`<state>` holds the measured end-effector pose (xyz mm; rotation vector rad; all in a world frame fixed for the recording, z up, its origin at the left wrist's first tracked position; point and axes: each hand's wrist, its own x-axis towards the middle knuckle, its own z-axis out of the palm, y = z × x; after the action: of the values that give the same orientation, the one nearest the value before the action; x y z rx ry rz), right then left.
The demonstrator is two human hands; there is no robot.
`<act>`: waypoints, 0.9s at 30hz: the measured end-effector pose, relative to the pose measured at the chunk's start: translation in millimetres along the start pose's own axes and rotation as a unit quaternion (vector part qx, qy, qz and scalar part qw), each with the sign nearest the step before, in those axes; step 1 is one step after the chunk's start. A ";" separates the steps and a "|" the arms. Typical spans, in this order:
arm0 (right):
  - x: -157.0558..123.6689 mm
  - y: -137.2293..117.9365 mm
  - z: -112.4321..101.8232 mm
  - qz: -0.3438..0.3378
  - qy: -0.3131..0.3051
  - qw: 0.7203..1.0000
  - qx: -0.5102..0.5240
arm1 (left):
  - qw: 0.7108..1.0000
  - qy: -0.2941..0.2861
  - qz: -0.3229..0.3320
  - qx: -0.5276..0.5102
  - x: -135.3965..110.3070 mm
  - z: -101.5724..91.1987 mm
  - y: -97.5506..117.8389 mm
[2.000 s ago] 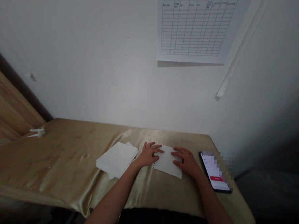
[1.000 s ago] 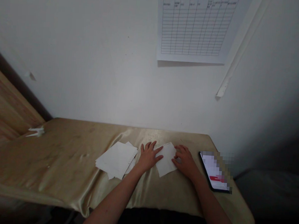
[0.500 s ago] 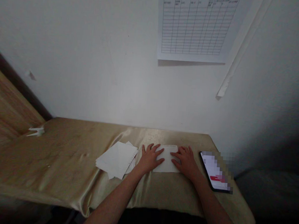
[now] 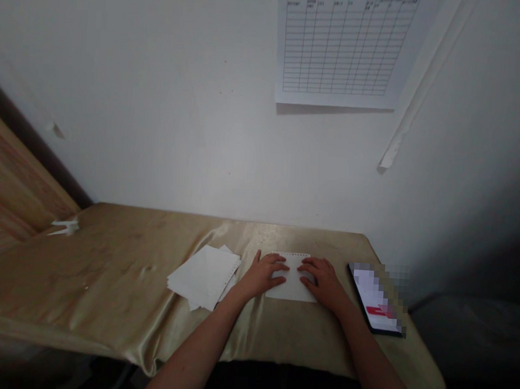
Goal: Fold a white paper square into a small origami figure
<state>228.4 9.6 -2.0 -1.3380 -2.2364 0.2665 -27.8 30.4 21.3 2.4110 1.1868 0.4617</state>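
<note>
A white sheet of paper (image 4: 291,285) with a punched top edge lies flat on the table's gold cloth (image 4: 105,279). My left hand (image 4: 262,275) rests on its left side, fingers spread and pressing down. My right hand (image 4: 323,282) lies on its right side, fingers stretched flat over the paper. Both hands cover the sheet's side edges. A stack of white sheets (image 4: 204,276) sits just left of my left forearm.
A phone (image 4: 376,299) with a lit screen lies to the right of my right hand, near the table's edge. A small white scrap (image 4: 64,227) sits at the far left by a wooden panel (image 4: 9,191). A printed grid chart (image 4: 345,44) hangs on the wall.
The sheet lay askew and was turned square to the table edge. Both hands shifted with it and now press it flat.
</note>
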 end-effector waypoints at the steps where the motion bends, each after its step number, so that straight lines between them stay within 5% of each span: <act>1: 0.1 0.3 -0.3 -0.001 0.002 1.000 0.005 | 1.000 -0.008 0.003 -0.009 -0.4 -1.9 -1.2; 11: 0.2 1.7 -7.2 0.005 0.009 0.998 0.064 | 0.996 -0.068 0.034 -0.036 -5.3 -11.8 -6.3; 27: -0.8 5.2 -13.7 0.026 0.035 0.987 0.152 | 0.994 -0.086 0.021 -0.065 -5.6 -22.4 2.5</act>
<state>239.7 10.2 7.2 -1.2205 -2.0081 0.5474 -39.7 29.3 41.2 2.3155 1.0021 0.3273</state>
